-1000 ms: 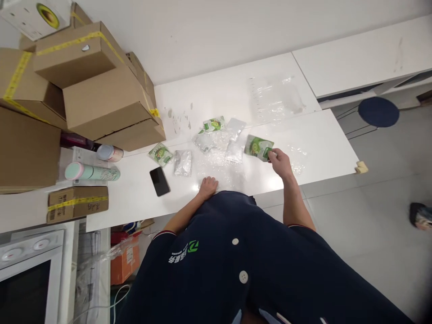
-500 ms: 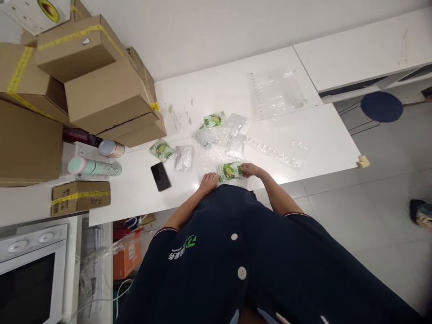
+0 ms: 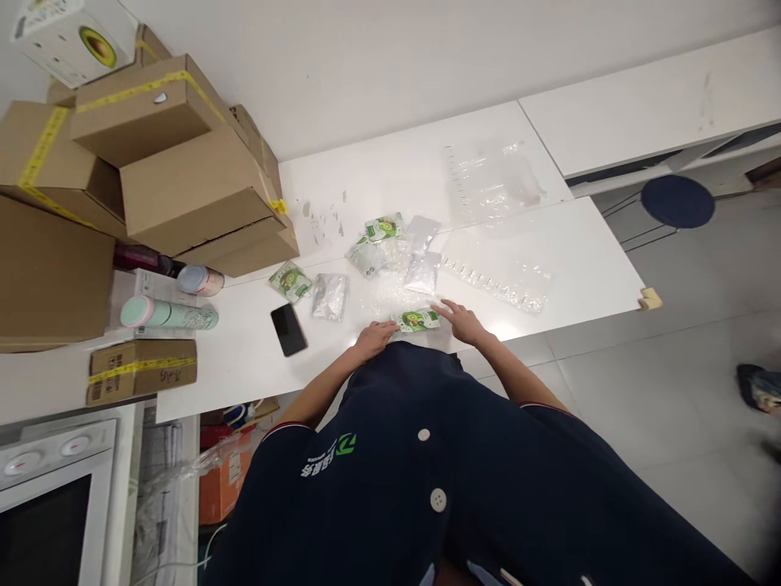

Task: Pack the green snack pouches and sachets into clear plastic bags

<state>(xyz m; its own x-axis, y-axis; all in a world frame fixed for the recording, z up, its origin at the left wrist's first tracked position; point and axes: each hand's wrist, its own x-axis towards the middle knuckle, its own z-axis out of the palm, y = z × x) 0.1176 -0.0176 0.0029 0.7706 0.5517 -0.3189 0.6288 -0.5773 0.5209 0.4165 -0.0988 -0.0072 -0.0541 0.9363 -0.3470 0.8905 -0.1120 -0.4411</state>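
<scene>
A green-and-white packet with a kiwi-like fruit picture (image 3: 418, 320) lies in clear plastic at the table's front edge. My left hand (image 3: 374, 338) holds its left end, fingers close together and pointing right. At the other end, my right hand (image 3: 462, 322) has its fingers stretched out and apart, the tips at the packet's right edge. Just behind lie silver-white pouches (image 3: 422, 273) and a crumpled clear wrap. Farther back is another green packet (image 3: 386, 228). To the left are a silver pouch in clear plastic (image 3: 330, 296) and a third green packet (image 3: 290, 282).
A black phone (image 3: 289, 330) lies left of my hands. Cardboard boxes (image 3: 195, 183), a mint bottle (image 3: 169, 313) and a can (image 3: 200, 280) stand farther left. Clear plastic sheets (image 3: 497, 183) lie at the right. A blue stool (image 3: 678, 201) stands beyond the table.
My right hand's fingers have gone from pinching the packet's right end to stretched out beside it. The packet looks narrower from front to back. The view has shifted slightly.
</scene>
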